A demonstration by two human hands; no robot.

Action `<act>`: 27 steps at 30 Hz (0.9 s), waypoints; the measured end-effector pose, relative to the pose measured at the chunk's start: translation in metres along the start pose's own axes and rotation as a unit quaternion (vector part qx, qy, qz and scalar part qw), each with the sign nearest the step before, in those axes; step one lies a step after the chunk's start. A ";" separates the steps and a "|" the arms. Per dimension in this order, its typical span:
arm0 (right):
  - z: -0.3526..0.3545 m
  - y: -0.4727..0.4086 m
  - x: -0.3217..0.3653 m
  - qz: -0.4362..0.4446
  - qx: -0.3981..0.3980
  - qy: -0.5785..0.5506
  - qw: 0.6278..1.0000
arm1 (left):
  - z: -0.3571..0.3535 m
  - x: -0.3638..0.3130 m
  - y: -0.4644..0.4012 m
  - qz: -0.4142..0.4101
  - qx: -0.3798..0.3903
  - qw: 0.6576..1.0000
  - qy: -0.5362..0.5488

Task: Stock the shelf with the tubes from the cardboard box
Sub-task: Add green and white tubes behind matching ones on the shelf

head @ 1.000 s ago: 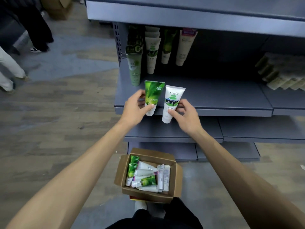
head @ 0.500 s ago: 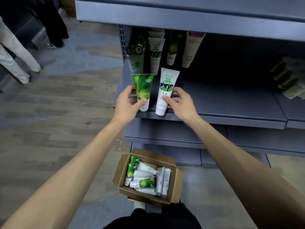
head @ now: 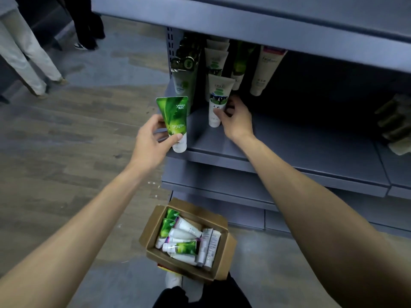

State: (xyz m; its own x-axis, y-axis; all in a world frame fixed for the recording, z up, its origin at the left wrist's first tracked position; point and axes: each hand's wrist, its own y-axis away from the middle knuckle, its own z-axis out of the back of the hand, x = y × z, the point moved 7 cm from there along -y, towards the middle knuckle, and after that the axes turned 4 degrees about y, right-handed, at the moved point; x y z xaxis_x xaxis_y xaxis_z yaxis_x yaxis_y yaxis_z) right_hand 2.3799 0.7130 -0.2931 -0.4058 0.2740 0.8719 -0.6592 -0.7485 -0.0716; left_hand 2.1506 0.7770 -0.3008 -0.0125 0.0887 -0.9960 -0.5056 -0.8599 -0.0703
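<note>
Glossy plastic green tube (head: pixel 174 121); matt grey painted metal shelf (head: pixel 300 147); rough brown cardboard box (head: pixel 153 230); wood-grain floor (head: pixel 55 138).

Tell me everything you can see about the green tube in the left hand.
The green tube is a glossy, plastic-looking squeeze tube with a leaf pattern, white lettering and a white cap. It stands roughly upright, cap down and flat crimped end up, in front of the shelf's front edge. The left hand grips its lower half, thumb across the front.
</note>
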 end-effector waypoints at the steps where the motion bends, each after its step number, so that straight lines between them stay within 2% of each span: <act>1: -0.001 -0.004 0.000 0.001 0.000 0.003 1.000 | 0.000 0.000 0.001 -0.002 0.000 1.000 -0.002; 12: -0.014 -0.033 0.011 0.021 0.015 0.071 0.997 | -0.003 0.006 0.006 -0.014 0.005 1.000 -0.011; 19: -0.022 -0.045 0.014 0.015 -0.010 0.123 0.992 | -0.005 0.000 -0.017 -0.043 -0.003 0.998 -0.042; 27: -0.021 -0.054 0.019 0.021 -0.016 0.143 0.989 | -0.006 0.015 -0.020 -0.032 0.007 0.998 -0.047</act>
State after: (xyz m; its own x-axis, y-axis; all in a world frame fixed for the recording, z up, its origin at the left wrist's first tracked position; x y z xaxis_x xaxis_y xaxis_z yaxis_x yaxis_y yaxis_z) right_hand 2.3946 0.7717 -0.2831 -0.5930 0.4056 0.6955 -0.6553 -0.7451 -0.1242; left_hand 2.1655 0.7921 -0.3144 -0.0594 0.1908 -0.9798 -0.5203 -0.8436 -0.1328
